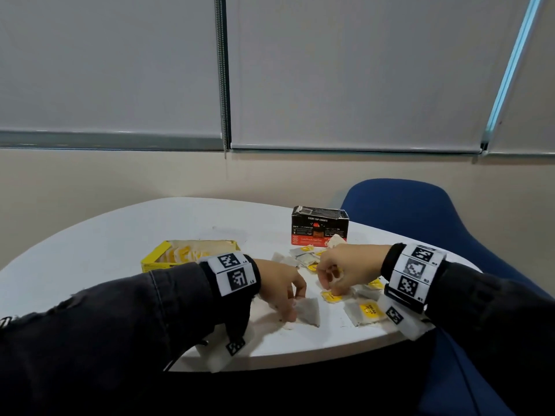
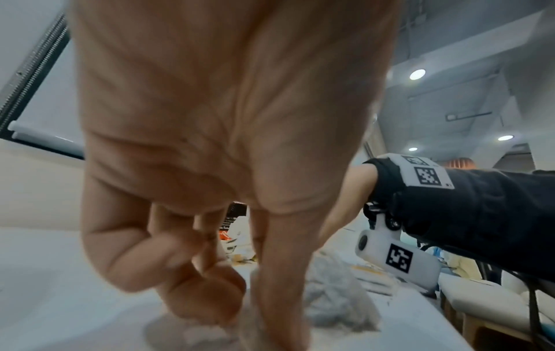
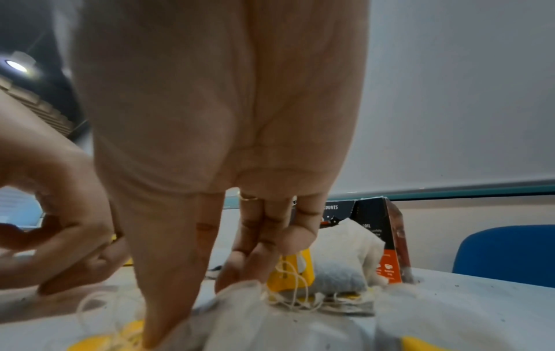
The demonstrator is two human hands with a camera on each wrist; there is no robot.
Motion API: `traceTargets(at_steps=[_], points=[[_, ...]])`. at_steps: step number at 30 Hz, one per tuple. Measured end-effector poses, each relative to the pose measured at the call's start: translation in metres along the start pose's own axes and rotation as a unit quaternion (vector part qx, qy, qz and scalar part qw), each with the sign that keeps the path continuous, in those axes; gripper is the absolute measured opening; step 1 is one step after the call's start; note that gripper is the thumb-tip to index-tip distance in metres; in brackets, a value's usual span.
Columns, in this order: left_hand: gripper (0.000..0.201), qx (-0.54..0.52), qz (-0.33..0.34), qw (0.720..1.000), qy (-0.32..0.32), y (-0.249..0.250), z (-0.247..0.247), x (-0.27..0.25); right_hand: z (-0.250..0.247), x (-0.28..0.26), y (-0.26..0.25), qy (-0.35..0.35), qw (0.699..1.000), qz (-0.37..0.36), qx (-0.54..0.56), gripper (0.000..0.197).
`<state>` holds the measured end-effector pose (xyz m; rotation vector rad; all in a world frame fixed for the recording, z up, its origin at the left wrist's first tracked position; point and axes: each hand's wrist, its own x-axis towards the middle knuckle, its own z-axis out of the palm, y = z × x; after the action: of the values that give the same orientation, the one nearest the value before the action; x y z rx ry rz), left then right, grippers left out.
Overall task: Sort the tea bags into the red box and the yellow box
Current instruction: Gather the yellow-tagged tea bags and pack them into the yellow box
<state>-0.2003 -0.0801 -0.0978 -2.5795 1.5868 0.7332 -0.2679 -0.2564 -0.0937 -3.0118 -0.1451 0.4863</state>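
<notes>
Head view: my left hand (image 1: 282, 291) pinches the edge of a plain white tea bag (image 1: 309, 310) lying on the tabletop (image 1: 99, 247), on my side of the red box (image 1: 319, 226). My right hand (image 1: 342, 270) is curled over the loose pile of tea bags (image 1: 306, 258), fingertips closing on a yellow-tagged tea bag (image 1: 332, 296); whether it is already lifted I cannot tell. The yellow box (image 1: 153, 259) stands left of the red box, open and already holding bags.

Hazards: in the right wrist view, loose strings (image 3: 295, 287) cross between bags, so lifting one may drag a neighbour along. The paper may tear if pinched hard. The plain bag shows no tag, so I could misjudge which box it belongs in.

Legible text: "EVERY CUP COUNTS" on the red box. Other print is too small to read.
</notes>
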Motion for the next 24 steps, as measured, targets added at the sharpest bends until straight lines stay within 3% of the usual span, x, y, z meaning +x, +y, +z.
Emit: traceTargets(at_steps=[3,6,15,19,22,24], points=[[0.016,0.002,0.010,0.998,0.068,-0.005,-0.002,-0.003,0.000,-0.001,0.002,0.017,1.000,-0.008,0.001,0.014],[0.034,-0.056,0.005,0.992,0.116,-0.012,-0.002,-0.005,0.000,-0.002,0.003,0.024,0.999,-0.013,0.030,0.018],[0.031,-0.173,0.001,0.972,0.158,-0.023,-0.007,-0.011,-0.002,-0.004,0.006,0.004,0.999,0.004,0.040,0.019],[0.017,-0.210,0.021,0.959,0.187,-0.024,-0.010,-0.012,-0.002,0.001,0.007,0.000,1.000,0.020,0.016,0.019],[0.007,-0.241,0.053,0.941,0.230,-0.025,-0.007,-0.011,-0.003,0.002,0.008,0.042,0.999,0.017,0.022,0.019],[0.019,-0.283,0.063,0.922,0.255,-0.026,-0.005,-0.008,-0.006,0.001,0.007,0.114,0.992,0.015,0.048,0.013]])
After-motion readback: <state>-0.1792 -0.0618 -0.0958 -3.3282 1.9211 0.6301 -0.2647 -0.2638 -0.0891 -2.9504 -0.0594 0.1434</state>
